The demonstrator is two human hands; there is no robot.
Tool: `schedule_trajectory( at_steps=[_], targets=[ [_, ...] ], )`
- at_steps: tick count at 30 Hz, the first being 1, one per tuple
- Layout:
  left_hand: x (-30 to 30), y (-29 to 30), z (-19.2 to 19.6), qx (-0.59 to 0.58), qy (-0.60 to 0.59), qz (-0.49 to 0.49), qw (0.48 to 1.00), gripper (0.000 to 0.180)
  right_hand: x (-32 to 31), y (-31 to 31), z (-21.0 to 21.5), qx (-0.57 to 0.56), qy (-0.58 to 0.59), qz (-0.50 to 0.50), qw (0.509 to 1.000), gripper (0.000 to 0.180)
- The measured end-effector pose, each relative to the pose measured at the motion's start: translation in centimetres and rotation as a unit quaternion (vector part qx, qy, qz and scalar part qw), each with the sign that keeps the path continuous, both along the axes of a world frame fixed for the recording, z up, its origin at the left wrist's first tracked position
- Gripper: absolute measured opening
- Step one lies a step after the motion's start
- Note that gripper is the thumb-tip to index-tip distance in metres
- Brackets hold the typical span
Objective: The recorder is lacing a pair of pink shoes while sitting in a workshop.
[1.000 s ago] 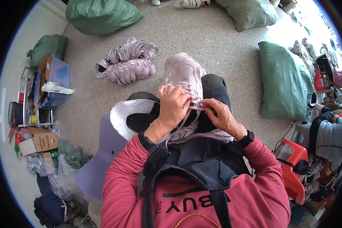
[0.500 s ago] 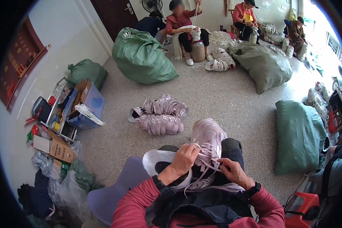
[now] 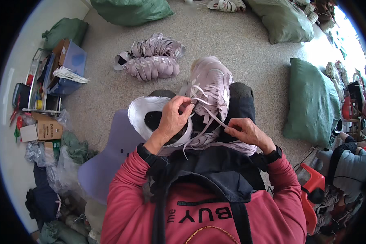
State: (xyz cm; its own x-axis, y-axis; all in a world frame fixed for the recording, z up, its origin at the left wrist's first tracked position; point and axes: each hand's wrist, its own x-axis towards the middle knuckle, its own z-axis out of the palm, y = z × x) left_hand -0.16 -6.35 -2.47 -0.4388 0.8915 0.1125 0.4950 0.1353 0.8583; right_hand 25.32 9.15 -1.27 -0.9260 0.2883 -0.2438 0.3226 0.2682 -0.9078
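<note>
A pale pink sneaker [image 3: 215,75] rests toe-away on my lap, with a flat pink shoelace [image 3: 209,112] threaded through its eyelets. My left hand [image 3: 174,117] is closed, pinching the lace between thumb and fingertips at the left side of the shoe's tongue. Lower right of it, my right hand [image 3: 248,133] pinches the lace where it stretches diagonally down from the eyelets. One loose end hangs below the left hand. Beside my left wrist lies a white, rounded piece [image 3: 136,116] with a dark opening, partly covered by the hand. More pink shoe parts lie under the sneaker.
Two rows of nested pink shoes [image 3: 154,67] lie on the speckled floor ahead. Green sacks [image 3: 313,101] stand to the right and at the far side. A purple chair [image 3: 103,162] is at my left, a red stool [image 3: 313,195] at my right. Boxes [image 3: 49,127] line the left wall.
The view has tilted down, so the people at the far side have left it. My hands still hold the lace; the right one has drawn its part away from the shoe.
</note>
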Motion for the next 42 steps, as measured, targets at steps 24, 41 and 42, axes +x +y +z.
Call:
schedule_trajectory(
  at_steps=[24,41,42],
  targets=[
    [0.5,1.5,-0.9,0.059,0.008,0.049,0.997,0.009,-3.7,0.7,-1.9,0.081,0.138,-0.151,0.976,0.026],
    [0.9,1.4,-2.1,0.078,-0.075,0.072,0.991,0.012,-4.6,0.2,-1.8,0.060,0.166,-0.152,0.973,0.010],
    [0.7,1.3,-2.3,0.080,-0.075,0.075,0.991,0.012,-4.3,0.5,-1.8,0.060,0.166,-0.150,0.973,0.010]
  ],
)
